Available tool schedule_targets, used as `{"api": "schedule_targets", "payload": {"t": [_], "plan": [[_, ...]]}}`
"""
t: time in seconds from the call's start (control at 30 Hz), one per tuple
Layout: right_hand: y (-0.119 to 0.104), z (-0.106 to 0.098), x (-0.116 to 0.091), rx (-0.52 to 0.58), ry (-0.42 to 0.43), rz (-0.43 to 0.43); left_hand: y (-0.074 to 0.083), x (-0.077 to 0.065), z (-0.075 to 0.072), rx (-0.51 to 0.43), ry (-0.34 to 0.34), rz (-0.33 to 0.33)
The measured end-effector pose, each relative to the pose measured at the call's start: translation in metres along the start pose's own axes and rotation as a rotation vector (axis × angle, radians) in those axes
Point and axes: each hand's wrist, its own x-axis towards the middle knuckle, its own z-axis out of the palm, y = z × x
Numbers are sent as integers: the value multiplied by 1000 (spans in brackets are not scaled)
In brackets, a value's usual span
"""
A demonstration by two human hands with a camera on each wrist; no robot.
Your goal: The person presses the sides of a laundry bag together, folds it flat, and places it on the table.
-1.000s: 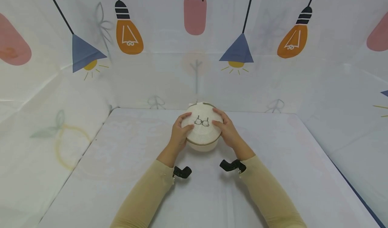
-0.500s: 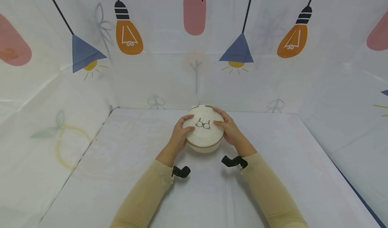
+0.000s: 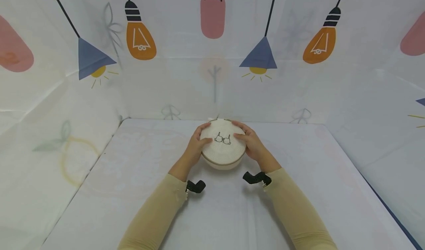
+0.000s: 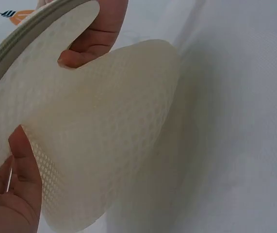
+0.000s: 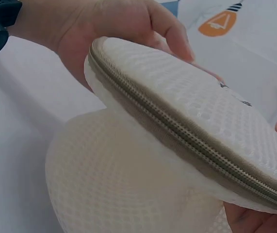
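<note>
Left hand [image 3: 195, 146] and right hand [image 3: 254, 144] pinch opposite sides of a round white mesh bag [image 3: 221, 153].

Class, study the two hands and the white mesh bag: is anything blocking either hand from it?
Nothing visible stands in the way: the left hand and the right hand each grip the mesh bag directly, on opposite sides of it.

Mesh pouch [image 3: 223, 152]: matt, coarse open-weave cloth, dimpled. Zip [image 5: 177, 130]: ridged, edged in woven-looking cloth. Sleeves [image 3: 295, 209]: matt, smooth-looking cloth. Table [image 3: 146, 157]: smooth, matt. Wall sheet [image 3: 186, 84]: creased, slight sheen.
</note>
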Motion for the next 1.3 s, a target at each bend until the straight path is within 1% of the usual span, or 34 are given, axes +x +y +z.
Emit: {"api": "schedule_targets", "payload": {"t": [0.17,0.3,0.53,0.83,0.97,1.3], "plan": [[1,0,-1,-4,-14,16,1,2,-5,-16,-63,-7],[1,1,-2,-7,-31,26,0,3,-8,-30,-81,-27],[2,4,-1,-30,-43,40,-3,3,-11,-36,-91,-41],[6,6,1,-77,-42,65,-10,9,-12,-21,-94,-83],[7,7,2,-83,-49,54,-11,9,-13,-14,-92,-76],[8,7,3,-109,-47,39,-9,7,-13,45,-76,-39]]}}
